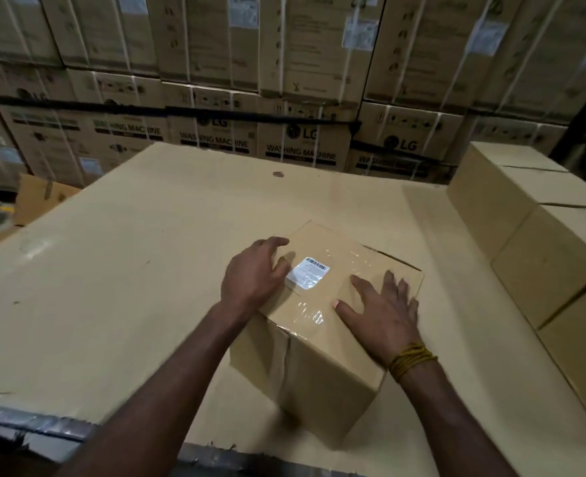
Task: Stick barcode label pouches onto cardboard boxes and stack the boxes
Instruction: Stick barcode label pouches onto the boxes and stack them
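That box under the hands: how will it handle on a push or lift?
The box probably slides rather than tips: squat, flat-bottomed, on smooth cardboard. Likely stiff, though one creased corner may give. The glossy pouch could be slippery.

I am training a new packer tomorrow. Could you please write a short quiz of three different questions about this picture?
1. True or false: the barcode label pouch already lies on top of the small cardboard box.
2. Multiple choice: what is the right hand doing? A) lifting a box from the stack B) lying flat on the box top with fingers spread C) holding a tape roll
3. Fill in: the row of plain boxes stands to the ____ of the small box.

Key
1. True; the left hand rests beside it.
2. B
3. right
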`<state>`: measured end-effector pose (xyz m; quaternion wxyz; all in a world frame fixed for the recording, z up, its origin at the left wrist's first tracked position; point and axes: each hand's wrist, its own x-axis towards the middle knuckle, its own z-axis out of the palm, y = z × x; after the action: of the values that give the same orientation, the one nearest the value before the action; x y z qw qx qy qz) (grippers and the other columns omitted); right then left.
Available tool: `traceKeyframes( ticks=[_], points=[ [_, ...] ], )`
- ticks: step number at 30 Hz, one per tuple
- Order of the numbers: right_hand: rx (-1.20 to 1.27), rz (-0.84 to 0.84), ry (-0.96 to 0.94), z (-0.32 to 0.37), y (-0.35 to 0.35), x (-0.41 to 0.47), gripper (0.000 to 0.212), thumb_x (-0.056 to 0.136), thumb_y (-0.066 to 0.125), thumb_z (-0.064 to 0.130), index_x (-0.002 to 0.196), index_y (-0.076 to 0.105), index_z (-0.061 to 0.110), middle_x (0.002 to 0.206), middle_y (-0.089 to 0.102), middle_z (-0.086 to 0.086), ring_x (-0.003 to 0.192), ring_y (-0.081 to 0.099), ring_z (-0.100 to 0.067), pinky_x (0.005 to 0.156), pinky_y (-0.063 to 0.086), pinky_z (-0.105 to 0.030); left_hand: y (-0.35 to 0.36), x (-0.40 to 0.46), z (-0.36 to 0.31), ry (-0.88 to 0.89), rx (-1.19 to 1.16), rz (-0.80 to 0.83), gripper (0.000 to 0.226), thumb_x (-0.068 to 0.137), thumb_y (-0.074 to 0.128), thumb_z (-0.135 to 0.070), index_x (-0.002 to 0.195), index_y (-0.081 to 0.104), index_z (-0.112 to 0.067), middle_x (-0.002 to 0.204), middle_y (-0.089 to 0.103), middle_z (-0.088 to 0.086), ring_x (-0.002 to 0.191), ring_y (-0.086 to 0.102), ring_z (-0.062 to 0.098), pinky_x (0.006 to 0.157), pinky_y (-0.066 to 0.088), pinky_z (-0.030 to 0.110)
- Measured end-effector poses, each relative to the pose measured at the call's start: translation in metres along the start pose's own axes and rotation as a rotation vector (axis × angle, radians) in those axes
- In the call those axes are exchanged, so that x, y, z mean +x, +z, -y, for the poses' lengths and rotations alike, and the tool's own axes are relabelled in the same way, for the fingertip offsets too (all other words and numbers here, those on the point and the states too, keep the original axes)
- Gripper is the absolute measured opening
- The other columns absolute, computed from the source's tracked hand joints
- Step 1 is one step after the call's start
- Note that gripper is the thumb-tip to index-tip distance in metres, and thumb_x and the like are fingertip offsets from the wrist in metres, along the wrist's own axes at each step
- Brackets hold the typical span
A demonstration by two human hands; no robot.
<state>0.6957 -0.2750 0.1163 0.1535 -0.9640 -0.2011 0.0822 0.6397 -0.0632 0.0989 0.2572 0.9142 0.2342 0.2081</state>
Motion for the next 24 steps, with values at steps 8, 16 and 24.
traceKeyframes(
  ticks=[8, 16, 24],
  points=[
    [-0.024, -0.05, 0.035, -0.029, -0.028, 0.081, 0.064, 0.093, 0.05, 0.057, 0.151, 0.035, 0.033, 0.159, 0.024, -0.017, 0.149, 0.015, -0.036, 0.121, 0.012, -0.048, 0.023, -0.093, -0.046, -0.194, -0.363, -0.281, 0.066, 0.077, 0.042, -0.055, 0.138, 0.053, -0.034, 0.15, 0.039, 0.003, 0.143, 0.032, 0.018, 0.116, 0.03, 0.049],
    [-0.115, 0.105, 0.042, -0.041, -0.049, 0.077, 0.063, 0.09, 0.041, 0.069, 0.139, 0.047, 0.029, 0.129, 0.057, -0.011, 0.117, 0.056, -0.032, 0.094, 0.048, -0.041, 0.029, -0.077, -0.051, -0.3, -0.425, -0.147, 0.075, 0.084, 0.057, -0.04, 0.153, 0.03, -0.034, 0.167, -0.008, -0.004, 0.155, -0.007, 0.012, 0.125, 0.008, 0.033],
    [-0.34, 0.212, -0.058, -0.045, -0.073, 0.002, 0.067, 0.091, 0.028, 0.076, 0.121, 0.054, 0.022, 0.12, 0.063, -0.002, 0.11, 0.061, -0.023, 0.085, 0.047, -0.033, 0.009, 0.0, -0.018, -0.241, -0.101, 0.274, 0.075, 0.105, 0.042, -0.027, 0.161, -0.006, -0.017, 0.168, -0.007, 0.014, 0.156, 0.001, 0.023, 0.121, 0.014, 0.034]
  ],
)
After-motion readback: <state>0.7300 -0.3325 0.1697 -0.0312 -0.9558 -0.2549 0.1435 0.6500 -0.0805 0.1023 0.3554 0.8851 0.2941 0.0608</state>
